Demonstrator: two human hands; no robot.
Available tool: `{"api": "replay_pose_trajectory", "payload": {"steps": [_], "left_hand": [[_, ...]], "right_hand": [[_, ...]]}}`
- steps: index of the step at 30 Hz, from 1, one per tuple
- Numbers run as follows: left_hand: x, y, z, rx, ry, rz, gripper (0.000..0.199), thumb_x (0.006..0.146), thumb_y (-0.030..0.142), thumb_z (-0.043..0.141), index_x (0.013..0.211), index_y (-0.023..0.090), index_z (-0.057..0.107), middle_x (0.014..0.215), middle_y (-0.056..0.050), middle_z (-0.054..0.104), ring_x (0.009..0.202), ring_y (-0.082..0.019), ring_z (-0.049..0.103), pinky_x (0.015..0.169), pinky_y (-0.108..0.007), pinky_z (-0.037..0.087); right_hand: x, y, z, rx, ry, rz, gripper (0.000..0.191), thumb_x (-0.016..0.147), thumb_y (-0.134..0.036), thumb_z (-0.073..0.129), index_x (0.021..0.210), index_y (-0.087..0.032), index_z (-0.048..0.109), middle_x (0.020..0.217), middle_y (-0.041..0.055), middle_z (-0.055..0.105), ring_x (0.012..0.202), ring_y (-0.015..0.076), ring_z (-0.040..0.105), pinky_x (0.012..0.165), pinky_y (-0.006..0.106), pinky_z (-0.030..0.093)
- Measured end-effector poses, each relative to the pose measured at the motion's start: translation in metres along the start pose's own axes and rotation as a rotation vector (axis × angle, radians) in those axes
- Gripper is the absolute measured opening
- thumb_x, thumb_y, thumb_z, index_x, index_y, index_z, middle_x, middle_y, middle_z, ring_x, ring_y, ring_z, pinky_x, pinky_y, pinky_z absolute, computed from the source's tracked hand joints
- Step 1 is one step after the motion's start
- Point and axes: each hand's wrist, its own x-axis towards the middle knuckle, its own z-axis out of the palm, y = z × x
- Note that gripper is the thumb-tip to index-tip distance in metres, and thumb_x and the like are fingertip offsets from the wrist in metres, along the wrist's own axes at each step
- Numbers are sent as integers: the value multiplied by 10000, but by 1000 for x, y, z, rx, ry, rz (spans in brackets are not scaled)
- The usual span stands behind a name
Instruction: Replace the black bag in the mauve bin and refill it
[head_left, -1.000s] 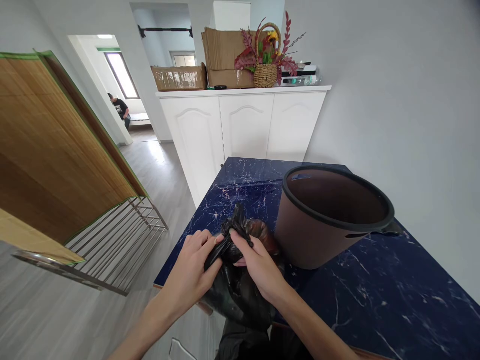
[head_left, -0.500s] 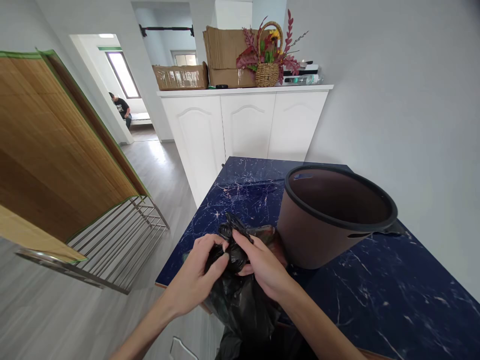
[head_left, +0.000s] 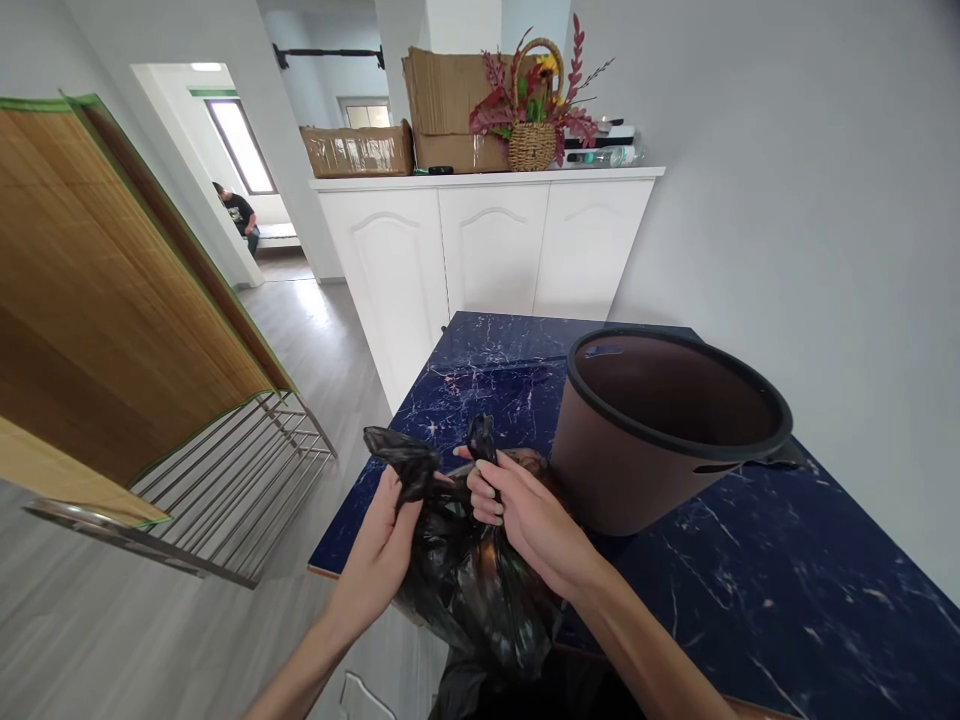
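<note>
A black plastic garbage bag (head_left: 480,590), bulging with contents I cannot make out, rests at the near edge of the blue marbled table (head_left: 495,350). My left hand (head_left: 386,540) is closed on one gathered end of the bag, which sticks up to the left above the thumb. Around another twisted end, my right hand (head_left: 525,505) wraps its fingers, and a short tuft pokes out over them. The two ends are held apart. Just right of the bag stands a brown trash can (head_left: 615,470) with a black rim, upright.
A metal rack (head_left: 232,490) with a bamboo mat (head_left: 135,300) over it stands at the left. Behind the table, a white cabinet (head_left: 487,240) carries cardboard boxes (head_left: 360,150) and a flower basket (head_left: 532,145). Through a doorway a person (head_left: 240,212) sits in the far room.
My hands, earlier close together over a knotted bunch of the bag, have moved apart. Each now grips a separate end of it, the left one drawn leftward.
</note>
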Motion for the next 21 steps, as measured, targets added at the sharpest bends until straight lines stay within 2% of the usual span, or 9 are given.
{"api": "replay_pose_trajectory", "payload": {"steps": [2, 5, 9, 12, 14, 16, 19, 21], "left_hand": [[-1, 0, 0, -166, 31, -86, 373, 1091, 496, 484, 1200, 225, 717, 1276, -104, 716, 1265, -280, 630, 1174, -422, 472], [-1, -1, 2, -402, 98, -167, 390, 1065, 555, 542, 1131, 214, 720, 1212, -113, 733, 1231, -296, 652, 1140, -437, 505], [-1, 0, 8, -608, 191, -150, 333, 1025, 548, 620, 982, 220, 654, 888, -55, 688, 948, -254, 687, 1007, -445, 573], [-1, 1, 10, -627, 127, -61, 329, 1056, 501, 589, 865, 234, 562, 658, 36, 465, 678, -177, 549, 931, -421, 575], [-2, 1, 11, -555, 56, -36, 392, 1094, 510, 506, 810, 239, 493, 644, 50, 372, 623, -158, 452, 846, -388, 560], [-4, 3, 11, -365, 4, -46, 437, 1117, 522, 427, 785, 240, 466, 681, 28, 412, 656, -166, 454, 751, -353, 522], [-4, 9, 12, 31, -49, -3, 401, 1122, 433, 394, 806, 234, 541, 765, -23, 578, 756, -205, 565, 747, -354, 520], [-2, 12, 14, 258, -111, 113, 316, 1087, 304, 417, 850, 233, 614, 835, -43, 665, 814, -231, 642, 786, -375, 555]], "right_hand": [[1, 2, -1, 112, -30, 24, 332, 968, -524, 774, 1058, -209, 718, 791, -48, 380, 677, 124, 319, 632, 268, 336], [3, 3, -3, 134, -53, -1, 363, 989, -547, 763, 1046, -189, 743, 739, -59, 365, 651, 117, 289, 621, 268, 318], [4, 7, -7, 149, -38, -25, 377, 1005, -571, 740, 1070, -200, 740, 665, -89, 342, 584, 100, 231, 628, 266, 363], [6, 13, -10, 132, 39, -13, 432, 971, -618, 747, 1078, -200, 724, 682, -97, 303, 577, 97, 197, 565, 250, 315], [6, 15, -11, 46, 105, 9, 419, 970, -592, 729, 1133, -207, 714, 718, -84, 327, 596, 104, 250, 543, 243, 286], [3, 14, -10, -108, 105, 33, 378, 937, -453, 768, 1234, -230, 694, 776, -68, 401, 642, 109, 353, 591, 236, 352], [-4, 7, -7, -319, -36, 43, 556, 830, -292, 852, 1350, -281, 656, 961, -30, 581, 840, 147, 561, 846, 301, 502], [-7, 4, -2, -385, -148, 19, 691, 767, -294, 921, 1397, -306, 638, 1174, 10, 665, 1074, 212, 637, 1037, 383, 497]]}}
